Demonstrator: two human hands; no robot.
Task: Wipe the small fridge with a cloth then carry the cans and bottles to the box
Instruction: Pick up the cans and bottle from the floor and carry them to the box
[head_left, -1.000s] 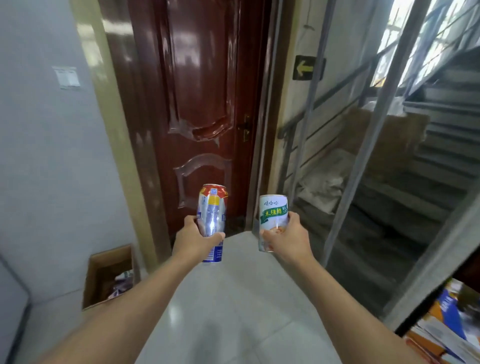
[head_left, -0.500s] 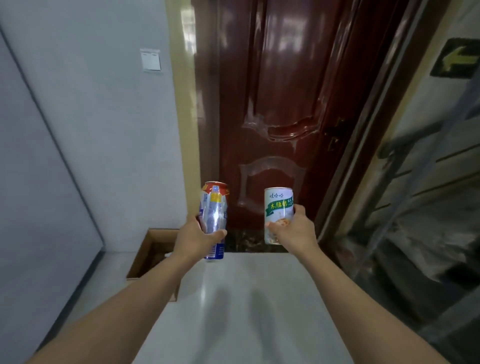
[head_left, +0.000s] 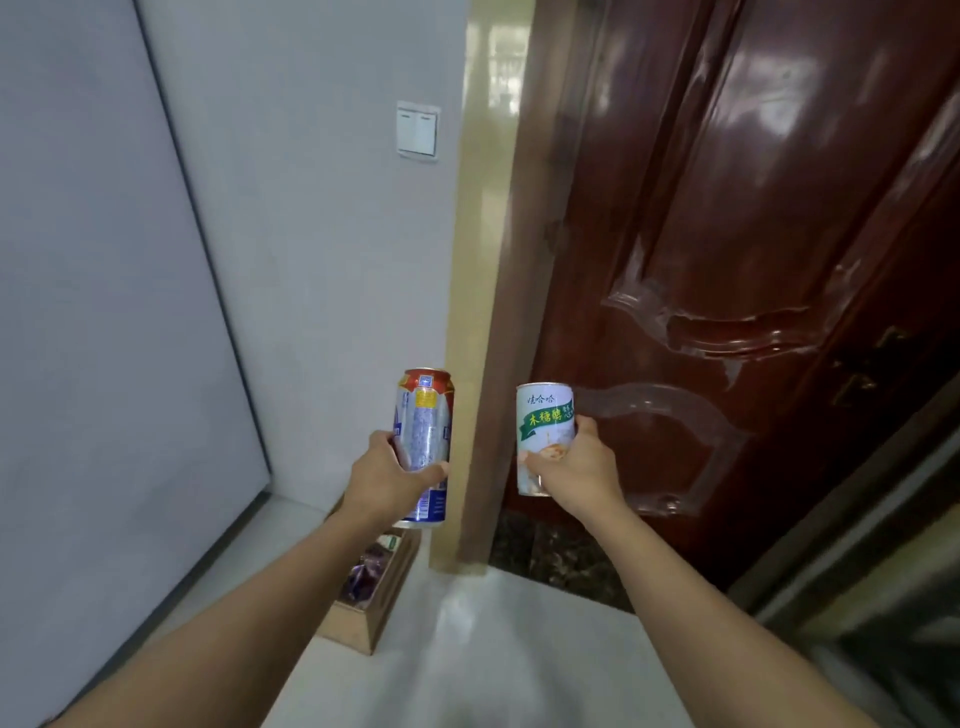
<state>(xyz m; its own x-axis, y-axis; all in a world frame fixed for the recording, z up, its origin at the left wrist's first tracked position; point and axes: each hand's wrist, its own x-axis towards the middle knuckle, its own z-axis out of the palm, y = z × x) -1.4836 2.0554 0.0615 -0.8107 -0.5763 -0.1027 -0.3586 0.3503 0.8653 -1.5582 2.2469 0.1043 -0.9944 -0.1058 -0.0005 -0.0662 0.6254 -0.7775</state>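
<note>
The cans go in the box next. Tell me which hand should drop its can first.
Left, probably. The left hand holds the tall silver can almost directly above the cardboard box on the floor. The right hand holds the white can off to the side, in front of the door.

Glossy wooden door (head_left: 753, 208), cardboard box (head_left: 374, 618)

Cans: two, both upright, namely one silver-blue can with red top (head_left: 425, 441) at 9 o'clock of centre and one white can with green label (head_left: 544, 436) at 3 o'clock. Hands: two. Cardboard box (head_left: 371, 618): one, at 6 o'clock, contents indistinct. Wall switch (head_left: 417, 130): one. Door (head_left: 753, 234): one.
</note>
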